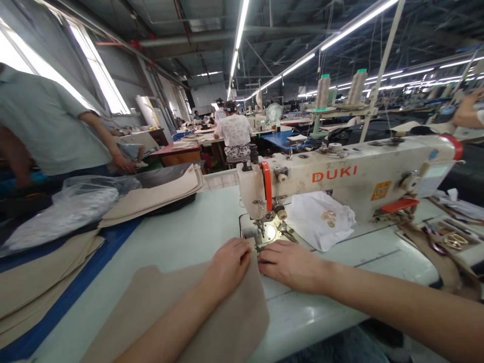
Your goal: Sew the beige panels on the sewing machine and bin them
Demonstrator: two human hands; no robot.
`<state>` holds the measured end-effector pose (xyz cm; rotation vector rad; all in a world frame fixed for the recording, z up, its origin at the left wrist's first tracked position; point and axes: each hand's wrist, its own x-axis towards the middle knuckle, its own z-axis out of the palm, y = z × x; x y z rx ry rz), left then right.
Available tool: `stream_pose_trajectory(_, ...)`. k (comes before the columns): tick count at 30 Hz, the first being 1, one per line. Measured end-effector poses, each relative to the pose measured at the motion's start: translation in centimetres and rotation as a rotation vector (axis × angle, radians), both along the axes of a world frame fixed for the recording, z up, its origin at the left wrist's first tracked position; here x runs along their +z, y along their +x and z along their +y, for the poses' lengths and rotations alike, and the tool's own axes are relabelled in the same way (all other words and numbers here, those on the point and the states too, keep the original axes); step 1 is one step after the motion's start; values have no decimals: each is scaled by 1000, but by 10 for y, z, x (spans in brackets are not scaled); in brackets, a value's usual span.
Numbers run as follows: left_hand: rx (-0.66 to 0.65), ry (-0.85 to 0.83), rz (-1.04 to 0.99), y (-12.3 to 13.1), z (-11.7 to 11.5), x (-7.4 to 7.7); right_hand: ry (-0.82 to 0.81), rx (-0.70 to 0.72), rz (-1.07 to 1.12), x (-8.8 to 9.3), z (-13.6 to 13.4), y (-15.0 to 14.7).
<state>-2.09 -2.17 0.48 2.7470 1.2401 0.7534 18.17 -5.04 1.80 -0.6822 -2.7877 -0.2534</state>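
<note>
A large beige panel [227, 322], fabric or leather, lies on the pale sewing table in front of me. Near its narrow upper end my left hand [231, 264] is closed on the panel, fingers curled. My right hand [289, 264] rests just right of that end, its fingers bent and pressed together; what lies under the fingertips is hidden. Both hands are just in front of the needle and presser foot [262, 229] of a white sewing machine [363, 176] with orange trim. The lit needle plate [271, 233] shows beyond the fingers.
White paper [321, 222] with gold metal pieces [328, 218] lies under the machine arm. Beige panels [159, 199] and a clear plastic bag [71, 206] are at left. A box of small parts [454, 237] stands right. A person [56, 121] stands left; another [234, 131] sits ahead.
</note>
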Motion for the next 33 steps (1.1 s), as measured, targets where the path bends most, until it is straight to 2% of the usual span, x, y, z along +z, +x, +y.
stream_pose_trajectory(4,8,-22,-2,-1,-2,2,29,-63,103,-9,7,-12)
stream_pose_trajectory(11,15,-47,-10,-1,-2,2,-28,43,52,-12,9,-17)
stream_pose_trajectory(22,1,-1,-25,-1,-2,-5,-93,33,93,-16,9,-16)
stream_pose_trajectory(33,-16,42,-26,1,0,-4,-94,9,103,-18,9,-17)
